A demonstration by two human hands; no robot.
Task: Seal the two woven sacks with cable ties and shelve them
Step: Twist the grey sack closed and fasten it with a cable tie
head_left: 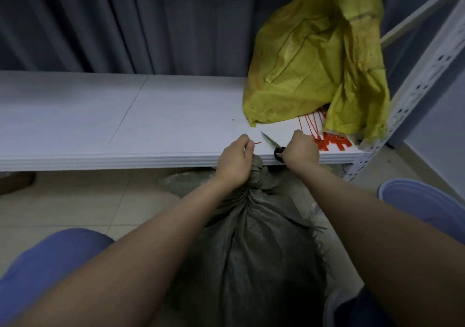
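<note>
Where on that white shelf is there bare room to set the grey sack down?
The shelf is bare across its left and middle, from its left end to the yellow sack, curtain behind. The right end is crowded: yellow sack, red cable ties, and the right hand holding scissors.

At frame centre, pinches a red tie end (257,143) with the left hand (235,160), just above the bunched neck of the grey-green sack (251,238). Holds scissors (269,141) in the right hand (300,150), blades pointing upper left over the white shelf (151,115). At upper right, shows a yellow sack (314,62) slumped over loose red ties (332,143).
</note>
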